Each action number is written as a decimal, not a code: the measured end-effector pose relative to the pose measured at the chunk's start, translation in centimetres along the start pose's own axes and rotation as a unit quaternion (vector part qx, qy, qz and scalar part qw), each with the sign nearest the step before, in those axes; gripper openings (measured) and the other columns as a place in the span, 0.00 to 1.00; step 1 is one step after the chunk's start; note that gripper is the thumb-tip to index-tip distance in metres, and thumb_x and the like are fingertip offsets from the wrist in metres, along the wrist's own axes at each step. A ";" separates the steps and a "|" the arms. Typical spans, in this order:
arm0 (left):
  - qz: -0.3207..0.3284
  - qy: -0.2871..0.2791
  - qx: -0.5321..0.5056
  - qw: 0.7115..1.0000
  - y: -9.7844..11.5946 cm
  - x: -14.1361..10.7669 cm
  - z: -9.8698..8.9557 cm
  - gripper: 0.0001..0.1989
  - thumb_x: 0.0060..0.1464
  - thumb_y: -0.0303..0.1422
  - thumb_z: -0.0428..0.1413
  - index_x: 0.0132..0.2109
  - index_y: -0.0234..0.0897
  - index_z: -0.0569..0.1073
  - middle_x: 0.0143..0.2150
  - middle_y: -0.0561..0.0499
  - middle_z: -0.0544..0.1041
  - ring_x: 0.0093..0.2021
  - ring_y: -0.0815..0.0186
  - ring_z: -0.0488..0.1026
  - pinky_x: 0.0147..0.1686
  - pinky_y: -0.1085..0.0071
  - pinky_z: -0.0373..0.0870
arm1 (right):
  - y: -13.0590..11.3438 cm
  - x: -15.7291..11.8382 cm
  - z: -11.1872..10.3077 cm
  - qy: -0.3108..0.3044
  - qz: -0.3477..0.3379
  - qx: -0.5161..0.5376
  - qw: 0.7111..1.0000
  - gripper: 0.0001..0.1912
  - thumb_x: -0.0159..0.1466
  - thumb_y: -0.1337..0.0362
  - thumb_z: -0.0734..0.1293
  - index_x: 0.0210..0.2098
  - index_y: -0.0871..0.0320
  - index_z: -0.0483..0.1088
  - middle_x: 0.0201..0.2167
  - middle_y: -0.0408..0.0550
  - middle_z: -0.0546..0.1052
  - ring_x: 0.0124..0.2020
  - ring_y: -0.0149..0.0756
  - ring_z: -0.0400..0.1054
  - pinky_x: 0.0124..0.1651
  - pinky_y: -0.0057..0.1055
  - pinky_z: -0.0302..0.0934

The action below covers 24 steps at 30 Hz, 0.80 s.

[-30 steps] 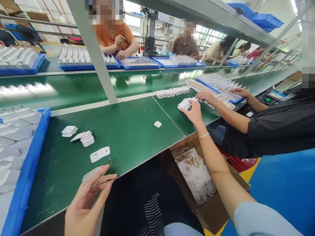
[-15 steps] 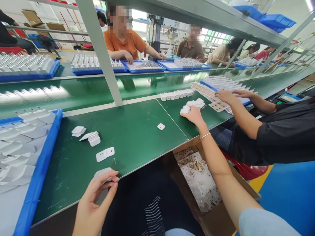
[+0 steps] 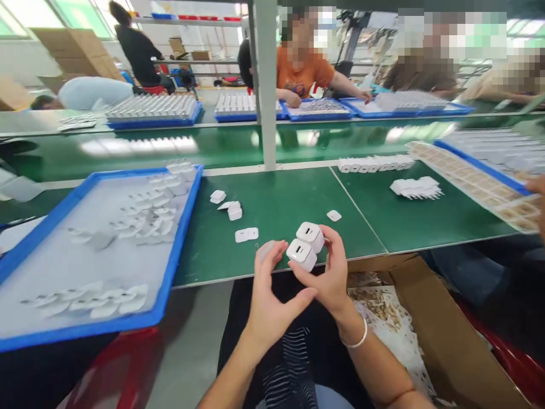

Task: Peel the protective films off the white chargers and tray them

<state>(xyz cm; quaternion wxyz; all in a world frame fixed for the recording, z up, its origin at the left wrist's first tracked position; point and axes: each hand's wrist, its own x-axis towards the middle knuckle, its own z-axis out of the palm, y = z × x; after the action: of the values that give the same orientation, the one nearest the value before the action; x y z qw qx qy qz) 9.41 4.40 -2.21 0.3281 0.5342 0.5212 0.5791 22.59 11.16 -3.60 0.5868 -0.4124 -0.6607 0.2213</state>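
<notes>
Two white blocks (image 3: 302,255), slotted on their upper faces, are held in the right hand (image 3: 328,266) above the near edge of the green bench top (image 3: 289,196); they are gripped side by side between thumb and fingers. A white band (image 3: 361,336) is worn at that wrist. The left hand (image 3: 272,289) is placed just beside the blocks, its thumb spread well away from the index finger. A pale flat piece (image 3: 264,251) is seen against its fingers; whether it is pinched there cannot be told. Beyond the hands, on the bench, a small stack (image 3: 218,196), a fanned pile (image 3: 232,209) and a slotted pair (image 3: 246,234) of thin white plates are noted, with a single plate (image 3: 334,215) lying apart, near a pale seam. Across the seam, a row of white blocks (image 3: 374,164) is lined up along the far edge, and a pronged cluster (image 3: 417,187) is laid nearer. At left, loose groups of white pieces are spread in a blue-rimmed tray (image 3: 181,244). Below the bench, at right, white and brown scraps are contained in a cardboard box (image 3: 426,307).
</notes>
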 end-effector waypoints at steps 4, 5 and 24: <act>0.022 0.036 -0.008 0.999 0.6 0.1 0.9 0.37 0.45 0.38 0.72 0.62 0.46 0.70 0.62 0.43 0.68 0.63 0.52 0.70 0.64 0.52 0.69 | -1.3 -3.9 3.3 0.050 -0.035 0.083 0.995 0.37 0.56 0.61 0.76 0.62 0.50 0.61 0.52 0.53 0.69 0.53 0.48 0.68 0.53 0.46 0.68; 0.020 0.040 -0.014 0.999 0.6 0.1 0.8 0.34 0.47 0.37 0.71 0.61 0.45 0.72 0.61 0.43 0.70 0.62 0.53 0.70 0.64 0.52 0.69 | -1.3 -4.5 3.7 0.051 -0.035 0.095 0.994 0.36 0.58 0.62 0.74 0.63 0.49 0.61 0.53 0.54 0.69 0.53 0.48 0.69 0.53 0.47 0.69; 0.035 -0.143 0.041 0.988 2.1 -0.5 -4.1 0.20 0.46 0.25 0.68 0.48 0.37 0.79 0.48 0.46 0.80 0.50 0.61 0.78 0.52 0.66 0.74 | -2.1 2.1 -1.8 -0.311 0.153 0.182 0.920 0.01 0.64 0.64 0.72 0.36 0.53 0.77 0.33 0.43 0.77 0.35 0.33 0.71 0.34 0.29 0.64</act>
<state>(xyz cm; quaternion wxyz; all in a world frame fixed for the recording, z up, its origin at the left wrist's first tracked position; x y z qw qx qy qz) 5.95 2.39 0.16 0.3565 0.6427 0.4732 0.4856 23.77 11.30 -0.32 0.3755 -0.3043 -0.6875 0.5420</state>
